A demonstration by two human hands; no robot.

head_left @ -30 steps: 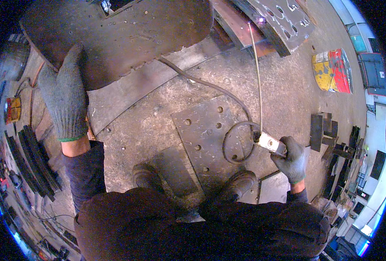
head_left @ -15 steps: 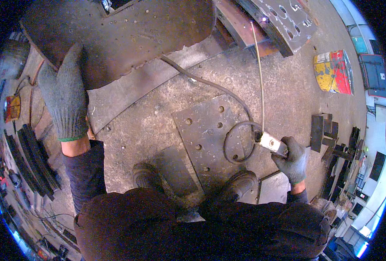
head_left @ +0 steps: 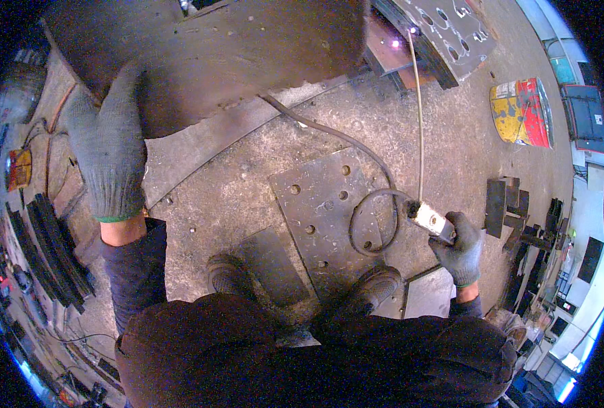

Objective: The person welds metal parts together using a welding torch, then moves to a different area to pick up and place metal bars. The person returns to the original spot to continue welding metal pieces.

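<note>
"Grey knit gloves cover both hands. What has the left hand (head_left: 111, 149) got?"

"The big brown panel (head_left: 234, 68), thumb laid over its near face. The other fingers are hidden, so I can't tell how tightly they close."

"Has that panel moved?"

"Yes. Over the last half second it shifts rightward, blurred, and covers more of the view ahead. The hand travels with it."

"And the right hand (head_left: 460, 251)?"

"Its fingers curl closed round the dark end of a white-fronted holder (head_left: 430, 219). Just beside that, a cable (head_left: 373, 160) makes a loop over the drilled plate (head_left: 329, 224), which lies flat."

"Where does the thin rod (head_left: 419, 122) end?"

"It runs from the holder out to the stacked steel. Half a second ago its tip shows over the reddish piece (head_left: 392, 60); now it lines up with a bright glow (head_left: 413, 31) at the edge of the holed plate (head_left: 451, 32)."

"Meaning what for the work?"

"My judgement: the tip is being brought across to that edge, the panel shifting alongside. Whether they touch, I can't tell."

"Off to the right?"

"A red and yellow bucket (head_left: 519, 112), unmoved."
</note>
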